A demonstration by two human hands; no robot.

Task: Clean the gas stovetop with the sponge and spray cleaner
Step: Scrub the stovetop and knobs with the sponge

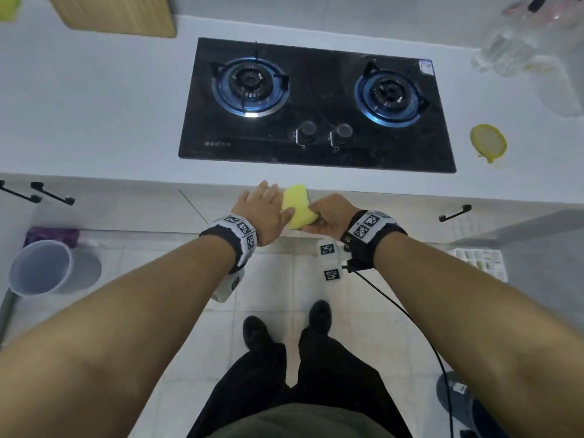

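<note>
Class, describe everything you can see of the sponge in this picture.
The sponge is pale yellow, soft-looking and rounded, with a waisted outline. It is held in the air before the counter's front edge, below the stovetop, not touching it. The right hand grips its near end, and the left hand lies open against its left side. Its underside is hidden.

2 burners (pixel 250 86), 2 knobs (pixel 307 131), 1 sponge (pixel 297 205), 2 hands (pixel 264 213).
</note>
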